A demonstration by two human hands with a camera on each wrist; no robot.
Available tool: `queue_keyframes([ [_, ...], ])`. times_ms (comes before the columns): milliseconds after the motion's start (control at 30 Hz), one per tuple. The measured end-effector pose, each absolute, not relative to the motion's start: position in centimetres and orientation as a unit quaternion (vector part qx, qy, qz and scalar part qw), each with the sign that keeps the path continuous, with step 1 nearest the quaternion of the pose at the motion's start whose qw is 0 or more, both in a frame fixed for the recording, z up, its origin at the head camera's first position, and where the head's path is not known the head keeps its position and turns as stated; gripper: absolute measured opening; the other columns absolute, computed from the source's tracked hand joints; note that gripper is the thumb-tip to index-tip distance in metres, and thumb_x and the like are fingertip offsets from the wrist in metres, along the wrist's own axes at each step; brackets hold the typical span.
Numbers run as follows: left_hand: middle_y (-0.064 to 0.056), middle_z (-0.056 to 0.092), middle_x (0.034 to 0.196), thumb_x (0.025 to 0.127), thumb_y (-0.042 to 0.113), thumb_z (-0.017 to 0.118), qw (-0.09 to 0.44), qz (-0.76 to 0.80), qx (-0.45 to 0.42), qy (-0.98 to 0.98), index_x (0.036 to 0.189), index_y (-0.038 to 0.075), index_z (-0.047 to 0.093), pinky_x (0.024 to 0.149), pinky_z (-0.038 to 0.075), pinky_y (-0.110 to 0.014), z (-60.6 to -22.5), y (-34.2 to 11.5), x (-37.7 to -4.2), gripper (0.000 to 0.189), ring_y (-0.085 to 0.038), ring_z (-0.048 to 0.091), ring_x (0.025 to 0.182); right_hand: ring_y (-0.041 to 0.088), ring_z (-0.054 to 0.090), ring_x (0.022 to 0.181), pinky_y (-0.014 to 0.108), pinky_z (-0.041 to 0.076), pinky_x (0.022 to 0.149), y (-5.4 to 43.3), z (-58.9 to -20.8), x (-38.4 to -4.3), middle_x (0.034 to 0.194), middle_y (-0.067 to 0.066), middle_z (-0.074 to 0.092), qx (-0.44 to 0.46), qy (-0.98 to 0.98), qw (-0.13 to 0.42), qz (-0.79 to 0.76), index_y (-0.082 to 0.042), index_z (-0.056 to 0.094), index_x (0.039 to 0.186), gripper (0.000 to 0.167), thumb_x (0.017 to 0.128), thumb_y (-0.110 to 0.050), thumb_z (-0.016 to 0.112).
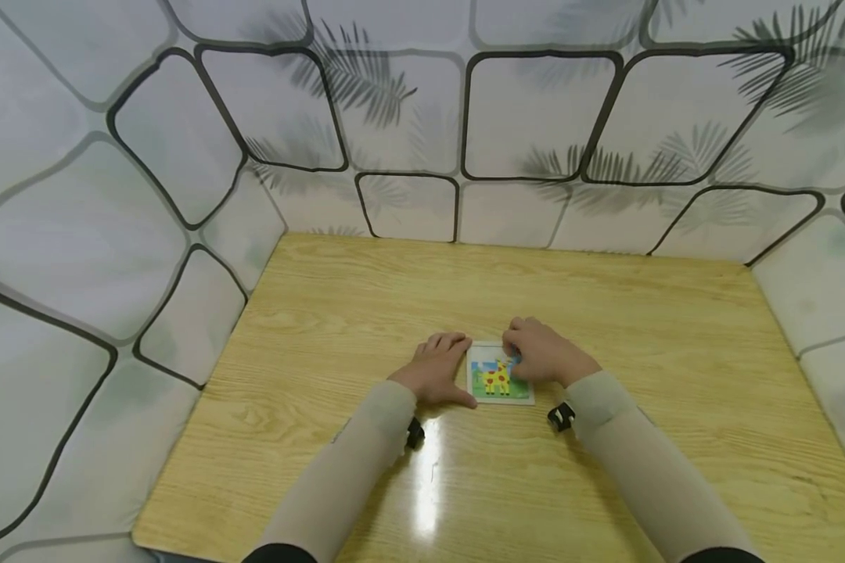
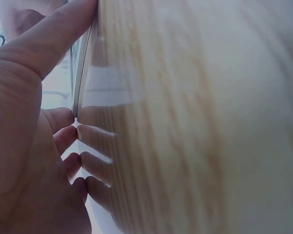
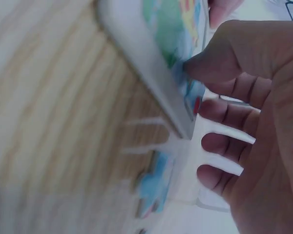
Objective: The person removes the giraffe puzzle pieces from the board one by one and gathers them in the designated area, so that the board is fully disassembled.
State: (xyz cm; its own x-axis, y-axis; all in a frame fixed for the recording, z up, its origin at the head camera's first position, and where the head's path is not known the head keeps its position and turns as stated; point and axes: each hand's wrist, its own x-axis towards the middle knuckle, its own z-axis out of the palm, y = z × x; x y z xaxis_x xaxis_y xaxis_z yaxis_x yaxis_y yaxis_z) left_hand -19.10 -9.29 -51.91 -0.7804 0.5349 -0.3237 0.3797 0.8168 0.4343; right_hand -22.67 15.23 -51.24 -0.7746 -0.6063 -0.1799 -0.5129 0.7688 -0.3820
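A small square jigsaw board [image 1: 473,387] with a yellow giraffe picture and a pale frame lies on the table. My left hand [image 1: 436,369] is spread at its left side, the thumb by the lower left corner and the fingers by the upper left. From the left wrist view, that thumb lies along the board's thin edge. Over the board's upper right part, my right hand [image 1: 544,353] pinches a blue puzzle piece [image 3: 189,92] between thumb and forefinger. My fingers partly hide this piece, and whether it sits in the picture cannot be told.
Another light blue puzzle piece [image 3: 156,183] lies loose on the table beside the board; in the head view the right hand hides it. The wooden table [image 1: 324,313] meets patterned fabric walls [image 1: 408,117] at the back and sides.
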Motion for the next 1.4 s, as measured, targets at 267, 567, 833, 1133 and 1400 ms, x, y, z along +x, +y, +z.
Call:
queue_keyframes([
  [267,-0.002,0.015,0.167,0.079,0.067,0.074,0.225,0.178,0.244,0.926,0.163,0.017,0.017,0.121,0.017,-0.046,-52.0,-9.5,-19.2,0.113,-0.027,0.013,0.151,0.018,0.045,0.077,0.036,0.040,0.069,15.5,-51.2,-22.4,0.091,0.001,0.054,-0.310,0.923,0.151,-0.168,-0.011,0.069,0.122,0.043,0.080,-0.007,0.069],
  [567,-0.003,0.016,0.166,0.079,0.065,0.076,0.222,0.183,0.245,0.926,0.163,0.017,0.019,0.120,0.017,-0.047,-51.9,-9.4,-19.2,0.113,-0.028,0.014,0.151,0.022,0.054,0.091,0.044,0.048,0.084,15.8,-51.5,-22.7,0.103,0.006,0.060,-0.272,0.917,0.174,-0.235,-0.002,0.065,0.119,0.035,0.084,-0.002,0.068],
  [833,-0.003,0.017,0.166,0.078,0.065,0.077,0.219,0.181,0.245,0.927,0.163,0.017,0.019,0.120,0.018,-0.047,-51.8,-9.2,-19.3,0.113,-0.028,0.014,0.151,0.021,0.056,0.091,0.041,0.048,0.082,17.0,-52.0,-22.3,0.099,0.003,0.061,-0.227,0.899,0.179,-0.328,-0.010,0.065,0.110,0.021,0.091,-0.004,0.069],
  [1133,-0.002,0.015,0.167,0.079,0.065,0.076,0.223,0.176,0.247,0.927,0.163,0.018,0.018,0.121,0.017,-0.048,-52.0,-9.2,-19.2,0.113,-0.028,0.011,0.152,0.021,0.062,0.097,0.040,0.051,0.085,20.5,-52.1,-21.6,0.106,0.005,0.067,-0.150,0.884,0.173,-0.407,-0.008,0.068,0.123,0.026,0.099,-0.017,0.065],
  [1400,-0.001,0.014,0.167,0.079,0.066,0.075,0.223,0.173,0.248,0.927,0.163,0.019,0.016,0.121,0.016,-0.049,-52.3,-9.2,-19.3,0.113,-0.028,0.010,0.152,0.028,0.068,0.101,0.042,0.056,0.083,25.5,-51.1,-21.1,0.115,0.014,0.065,-0.078,0.879,0.176,-0.436,-0.004,0.064,0.124,0.040,0.100,-0.036,0.064],
])
